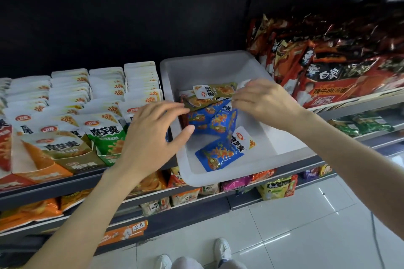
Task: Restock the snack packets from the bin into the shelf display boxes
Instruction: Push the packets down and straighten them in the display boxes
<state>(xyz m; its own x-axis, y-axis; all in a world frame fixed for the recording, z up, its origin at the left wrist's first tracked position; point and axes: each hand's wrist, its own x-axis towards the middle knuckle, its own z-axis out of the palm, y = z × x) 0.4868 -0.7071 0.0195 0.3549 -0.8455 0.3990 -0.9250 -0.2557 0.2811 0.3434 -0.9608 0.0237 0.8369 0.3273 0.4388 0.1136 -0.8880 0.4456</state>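
1. Right now the right hand (pixel 265 99) pinches the olive packets (pixel 213 91) at the bin's far side; left hand (pixel 153 135) open, fingers spread, touching their near end.
2. Blue packets (pixel 216 120) remain in the grey bin (pixel 290 146).
3. Display boxes (pixel 65 159) at the shelf's left look mostly full; few packets left.

Shelf (pixel 91 181) with display boxes, a bin and noodle bags

On the shelf, display boxes (pixel 65 155) full of upright packets (pixel 107 135) stand in a row at left; the white bin (pixel 218 65) sits just right of them, its front corner overhanging the edge; red noodle bags (pixel 332 76) lie on the shelf section at right.
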